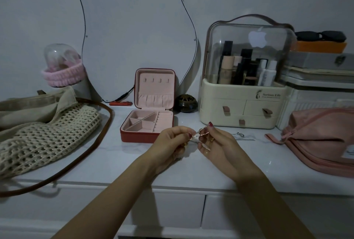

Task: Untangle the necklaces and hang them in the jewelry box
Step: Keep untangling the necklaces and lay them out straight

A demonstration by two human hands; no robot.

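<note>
A small red jewelry box [138, 136] with pink lining stands open on the white dresser top, its lid upright and showing a row of hooks [156, 80] with nothing on them. Just to the right of the box, my left hand [172, 143] and my right hand [216, 141] hold a thin gold tangle of necklaces [199, 133] between them, each pinching it with fingertips above the surface. Part of the chain is hidden inside my fingers. Another small silver necklace piece [240, 134] lies on the top beside my right hand.
A crochet bag with a brown strap [47, 133] lies at the left. A cream cosmetics organiser [243, 112] stands at the back right, a pink pouch [321, 139] to its right. A dark round pot [186, 103] and a wavy mirror [134, 28] are behind the box.
</note>
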